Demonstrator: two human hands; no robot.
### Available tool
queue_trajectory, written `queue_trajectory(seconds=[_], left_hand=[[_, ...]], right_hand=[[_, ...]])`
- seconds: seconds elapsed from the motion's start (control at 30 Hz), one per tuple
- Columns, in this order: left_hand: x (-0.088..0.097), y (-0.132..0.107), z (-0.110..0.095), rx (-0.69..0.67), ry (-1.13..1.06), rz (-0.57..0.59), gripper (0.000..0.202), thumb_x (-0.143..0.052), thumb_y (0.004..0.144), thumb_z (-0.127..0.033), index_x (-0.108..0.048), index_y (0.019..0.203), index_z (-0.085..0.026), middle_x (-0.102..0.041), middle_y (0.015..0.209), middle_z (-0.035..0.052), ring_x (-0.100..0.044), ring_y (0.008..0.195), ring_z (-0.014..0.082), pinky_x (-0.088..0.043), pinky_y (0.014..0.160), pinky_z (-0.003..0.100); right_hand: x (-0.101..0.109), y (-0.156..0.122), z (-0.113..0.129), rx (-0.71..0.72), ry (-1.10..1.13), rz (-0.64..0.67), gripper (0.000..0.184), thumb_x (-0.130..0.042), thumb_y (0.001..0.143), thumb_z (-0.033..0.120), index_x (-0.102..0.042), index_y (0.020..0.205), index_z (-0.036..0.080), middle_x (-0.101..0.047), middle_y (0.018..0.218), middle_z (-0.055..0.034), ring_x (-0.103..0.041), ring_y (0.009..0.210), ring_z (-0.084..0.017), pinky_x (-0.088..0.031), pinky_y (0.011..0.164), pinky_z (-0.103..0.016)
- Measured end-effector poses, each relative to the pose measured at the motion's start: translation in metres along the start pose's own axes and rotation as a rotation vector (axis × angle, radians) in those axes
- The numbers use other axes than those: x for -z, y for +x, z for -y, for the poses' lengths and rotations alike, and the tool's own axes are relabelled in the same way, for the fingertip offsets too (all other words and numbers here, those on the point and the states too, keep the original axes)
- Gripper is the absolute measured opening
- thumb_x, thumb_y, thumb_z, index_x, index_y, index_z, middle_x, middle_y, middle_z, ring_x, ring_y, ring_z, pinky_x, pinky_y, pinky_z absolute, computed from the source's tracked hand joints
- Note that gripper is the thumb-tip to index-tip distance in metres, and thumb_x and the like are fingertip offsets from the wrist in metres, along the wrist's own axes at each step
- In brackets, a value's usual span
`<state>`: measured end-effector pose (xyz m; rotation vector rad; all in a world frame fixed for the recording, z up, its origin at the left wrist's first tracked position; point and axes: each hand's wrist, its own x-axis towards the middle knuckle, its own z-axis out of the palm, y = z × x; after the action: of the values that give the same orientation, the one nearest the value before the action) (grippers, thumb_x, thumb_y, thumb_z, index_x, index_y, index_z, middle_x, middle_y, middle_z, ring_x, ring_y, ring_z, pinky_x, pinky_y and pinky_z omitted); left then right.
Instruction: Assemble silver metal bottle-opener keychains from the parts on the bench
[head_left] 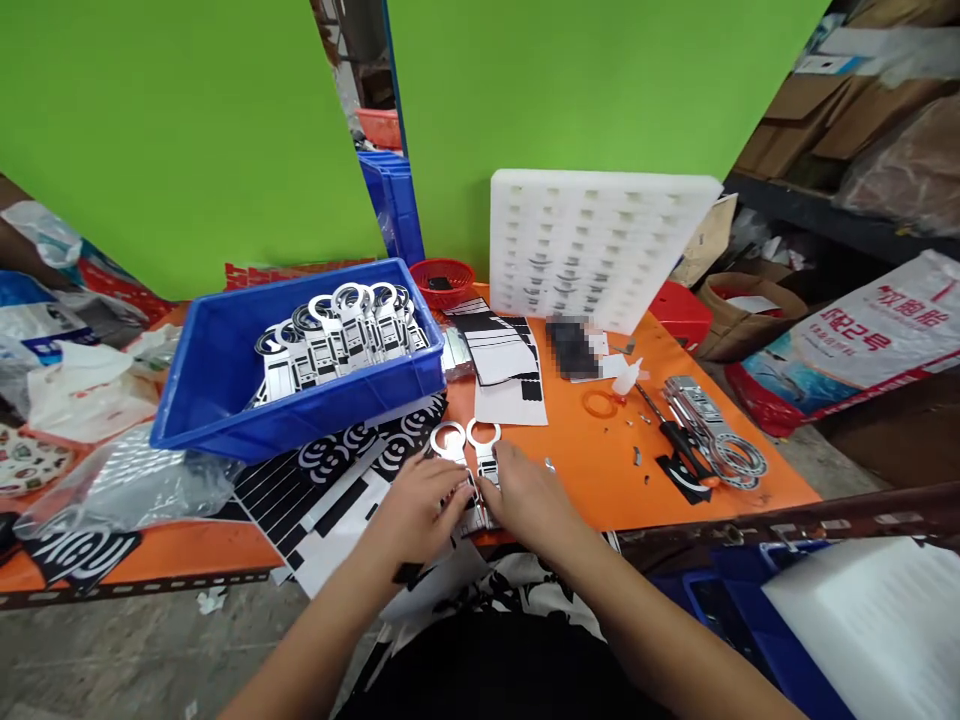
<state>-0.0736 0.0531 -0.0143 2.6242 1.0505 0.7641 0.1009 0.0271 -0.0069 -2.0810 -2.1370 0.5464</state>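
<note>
Two flat white parts with ring-shaped tops and black rectangular markings lie side by side near the table's front edge, between my hands. My left hand [418,508] has its thumb and fingers closed on the left ring-ended part [448,442]. The fingers of my right hand [529,497] grip the right ring-ended part [484,434] along its outer edge. My fingers cover much of both lower halves. Up and to the left, a blue bin [300,428] contains several similar ring-ended parts [352,335] leaning in a row.
Black-and-white printed sheets [330,550] spread left of my hands. A white slotted foam block [600,200] stands at the back. On the right lie a screwdriver [684,448], metal parts [694,405], a small white bottle [628,378] and small bits. A red basket [442,275] sits behind the bin.
</note>
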Motion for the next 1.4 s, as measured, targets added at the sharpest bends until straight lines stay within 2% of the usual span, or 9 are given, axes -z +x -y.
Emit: queue_trajectory(seconds=[0.13, 0.37, 0.53, 0.67, 0.77, 0.97, 1.07, 1.17, 1.4], left_hand=[[-0.023, -0.012, -0.007, 0.091, 0.024, 0.13, 0.025, -0.045, 0.093, -0.019, -0.07, 0.09, -0.02, -0.075, 0.099, 0.0062, -0.068, 0.094, 0.0236, -0.043, 0.093, 0.047], [-0.024, -0.015, -0.007, 0.122, 0.061, 0.148, 0.024, -0.045, 0.091, -0.017, -0.069, 0.097, -0.019, -0.073, 0.104, 0.0079, -0.066, 0.097, 0.025, -0.04, 0.096, 0.05], [-0.027, -0.017, -0.008, 0.145, 0.064, 0.13, 0.023, -0.048, 0.089, -0.016, -0.068, 0.101, -0.02, -0.071, 0.109, 0.0088, -0.064, 0.103, 0.026, -0.04, 0.098, 0.051], [-0.028, -0.019, -0.006, 0.159, 0.046, 0.136, 0.025, -0.049, 0.087, -0.015, -0.068, 0.103, -0.019, -0.071, 0.112, 0.0102, -0.064, 0.107, 0.0277, -0.039, 0.1, 0.054], [-0.026, -0.02, -0.006, 0.195, -0.031, 0.148, 0.024, -0.049, 0.086, -0.016, -0.068, 0.101, -0.02, -0.07, 0.114, 0.0105, -0.063, 0.109, 0.0291, -0.036, 0.104, 0.058], [-0.013, -0.016, -0.032, 0.562, -0.848, -0.137, 0.031, -0.058, 0.088, -0.035, -0.064, 0.114, -0.02, -0.063, 0.124, 0.0122, -0.06, 0.112, 0.0254, -0.046, 0.099, 0.044], [-0.01, -0.013, -0.053, 0.723, -1.466, 0.065, 0.035, -0.059, 0.088, -0.048, -0.066, 0.1, -0.016, -0.069, 0.098, 0.0107, -0.066, 0.09, 0.0215, -0.052, 0.084, 0.036], [-0.013, -0.012, -0.064, 0.681, -1.841, 0.289, 0.04, -0.063, 0.084, -0.053, -0.065, 0.088, -0.013, -0.064, 0.075, 0.0067, -0.064, 0.07, 0.0173, -0.053, 0.07, 0.031], [-0.018, -0.013, -0.061, 0.722, -1.818, 0.36, 0.03, -0.071, 0.082, -0.042, -0.057, 0.086, -0.015, -0.063, 0.069, 0.0013, -0.053, 0.04, 0.007, -0.041, 0.04, 0.018]], right_hand=[[0.005, 0.007, 0.005, -0.014, -0.018, 0.014, 0.031, -0.048, 0.093, 0.03, -0.051, 0.118, 0.012, -0.066, 0.107, -0.0176, -0.069, 0.088, -0.03, -0.046, 0.066, -0.033], [0.006, 0.014, 0.002, -0.019, 0.038, -0.015, 0.034, -0.037, 0.097, 0.039, -0.046, 0.117, 0.013, -0.07, 0.096, -0.0164, -0.069, 0.086, -0.032, -0.045, 0.066, -0.035], [-0.001, 0.012, -0.002, -0.031, 0.18, -0.102, 0.038, -0.052, 0.086, 0.021, -0.043, 0.122, 0.017, -0.068, 0.102, -0.0141, -0.067, 0.088, -0.03, -0.043, 0.069, -0.034], [-0.011, 0.015, -0.01, -0.063, 0.489, -0.169, 0.049, -0.06, 0.075, 0.015, -0.047, 0.122, 0.022, -0.063, 0.107, -0.0098, -0.063, 0.085, -0.023, -0.045, 0.072, -0.033], [-0.012, 0.016, -0.022, -0.108, 0.762, -0.119, 0.049, -0.064, 0.071, 0.017, -0.048, 0.117, 0.022, -0.062, 0.084, -0.0008, -0.059, 0.068, -0.017, -0.046, 0.065, -0.03], [0.018, -0.015, -0.029, -0.009, 1.438, 0.003, 0.053, -0.073, 0.073, 0.028, -0.047, 0.119, 0.023, -0.067, 0.091, -0.0018, -0.064, 0.08, -0.016, -0.052, 0.073, -0.03], [0.024, -0.035, -0.022, 0.061, 1.621, 0.037, 0.048, -0.077, 0.072, 0.027, -0.056, 0.116, 0.026, -0.067, 0.092, -0.0006, -0.065, 0.079, -0.014, -0.053, 0.073, -0.027], [0.022, -0.047, -0.02, 0.104, 1.63, 0.075, 0.034, -0.077, 0.074, 0.029, -0.064, 0.105, 0.025, -0.069, 0.094, -0.0017, -0.066, 0.078, -0.015, -0.055, 0.072, -0.028], [0.034, -0.066, -0.034, 0.175, 1.508, 0.111, 0.034, -0.066, 0.085, 0.023, -0.067, 0.118, 0.027, -0.065, 0.129, -0.0069, -0.056, 0.124, -0.024, -0.042, 0.106, -0.043]])
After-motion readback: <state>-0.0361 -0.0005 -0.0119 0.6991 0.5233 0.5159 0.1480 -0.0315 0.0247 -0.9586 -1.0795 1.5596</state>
